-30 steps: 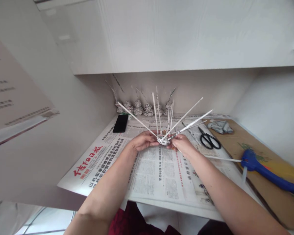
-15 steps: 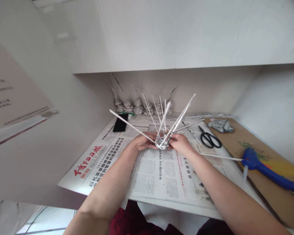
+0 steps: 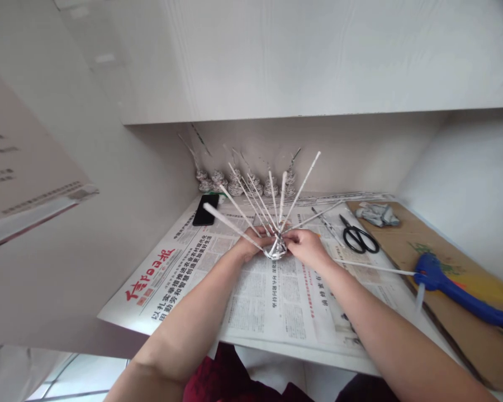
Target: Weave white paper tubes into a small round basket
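Observation:
A small round basket woven from rolled newspaper [image 3: 275,252] is held between both hands just above the newspaper sheets [image 3: 251,301]. Several white paper sticks [image 3: 283,192] fan up and outward from it. My left hand [image 3: 251,244] grips the basket's left side, thumb toward its top, with some fingertips hidden behind the sticks. My right hand [image 3: 305,244] pinches the right side near the rim. One long stick runs out rightward beneath my right forearm.
Several gourd-shaped woven paper pieces [image 3: 236,183] line the back wall. A black phone [image 3: 205,210] lies to the left. On the right are black scissors [image 3: 360,239], crumpled paper [image 3: 377,214], a blue glue gun [image 3: 456,293] and cardboard [image 3: 478,340]. An overhanging white panel [image 3: 302,61] is above.
The basket has turned and tilted, so its open ring no longer faces me. Its sticks point in new directions, and both hands have shifted their hold closer in around it.

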`<state>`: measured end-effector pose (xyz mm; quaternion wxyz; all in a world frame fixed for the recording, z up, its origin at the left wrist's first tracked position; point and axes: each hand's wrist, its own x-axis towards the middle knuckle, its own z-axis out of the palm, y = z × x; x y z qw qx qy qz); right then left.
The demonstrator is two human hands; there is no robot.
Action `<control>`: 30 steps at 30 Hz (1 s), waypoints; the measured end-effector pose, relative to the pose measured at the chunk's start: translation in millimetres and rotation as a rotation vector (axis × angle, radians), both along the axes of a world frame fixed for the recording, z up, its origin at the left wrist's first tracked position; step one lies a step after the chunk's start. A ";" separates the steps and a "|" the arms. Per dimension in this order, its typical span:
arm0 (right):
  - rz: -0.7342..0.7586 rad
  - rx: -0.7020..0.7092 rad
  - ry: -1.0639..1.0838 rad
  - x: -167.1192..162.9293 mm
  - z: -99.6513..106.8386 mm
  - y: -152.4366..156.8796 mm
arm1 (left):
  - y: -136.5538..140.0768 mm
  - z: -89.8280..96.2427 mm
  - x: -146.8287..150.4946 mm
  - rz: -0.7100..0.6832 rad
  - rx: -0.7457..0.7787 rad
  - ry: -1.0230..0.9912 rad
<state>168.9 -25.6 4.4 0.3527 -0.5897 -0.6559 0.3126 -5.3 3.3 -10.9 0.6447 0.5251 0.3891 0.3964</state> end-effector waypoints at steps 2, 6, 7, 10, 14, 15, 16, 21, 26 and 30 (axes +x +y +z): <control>-0.028 0.066 -0.058 0.6 0.2 -0.2 | 1.3 -2.6 3.0 0.024 0.061 -0.003; -0.070 0.224 -0.190 -0.7 8.1 -7.2 | 1.8 -0.5 4.5 0.064 0.124 -0.031; -0.070 0.260 -0.220 -1.6 11.0 -9.8 | 1.3 0.8 4.7 0.075 0.104 -0.039; -0.039 0.338 -0.297 -4.5 17.3 -16.8 | -1.9 5.6 6.6 0.088 0.025 -0.065; -0.006 0.378 -0.371 -6.6 17.3 -20.1 | -8.2 12.1 10.5 0.150 0.096 -0.040; -0.006 0.382 -0.374 -6.7 16.7 -20.3 | -9.1 12.7 11.3 0.167 0.128 -0.024; -0.004 0.384 -0.366 -6.8 16.2 -20.4 | -9.4 12.8 11.8 0.177 0.159 -0.012; -0.040 0.365 -0.295 -7.1 17.8 -21.0 | -3.5 6.0 11.2 0.232 0.289 0.020; -0.087 0.244 -0.388 -6.3 21.3 -21.9 | -1.1 5.3 9.7 0.273 0.308 -0.001; -0.086 0.309 -0.474 -8.0 24.4 -26.2 | -3.0 7.6 10.4 0.299 0.297 0.021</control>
